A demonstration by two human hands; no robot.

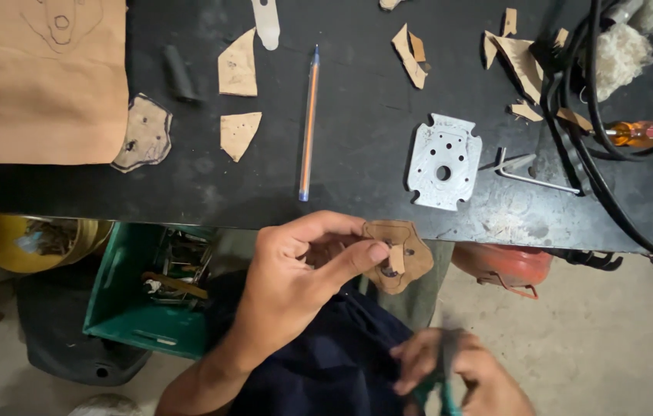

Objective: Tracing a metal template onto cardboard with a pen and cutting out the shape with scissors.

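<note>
Large sheet of brown gasket paper (49, 85): far left on the black table (357, 177), partly cut off by the frame edges, a pencilled outline on it. Beside it, a dark cut gasket shape (144, 133) with small holes, then two tan paper offcuts (238, 65).

Green crate (130, 308): on the floor below the table edge; contents hard to make out.

Ballpoint pen (309, 123): lying lengthwise at table centre.

Left hand (295, 281): below the table edge, thumb and fingers pinching the brown paper gasket (397, 254), which sticks out to the right of the fingertips; its left part is hidden behind the thumb.

Metal plate (443, 162): silver, notched, with holes, on the table above the gasket. An Allen key (527, 173) lies just beside it.

Right hand (457, 370): lower right, blurred, closed around a green-handled tool (438, 385), probably scissors; partly cut off.

Black cables (573, 115) and an orange-handled screwdriver (638, 132): far right.
</note>
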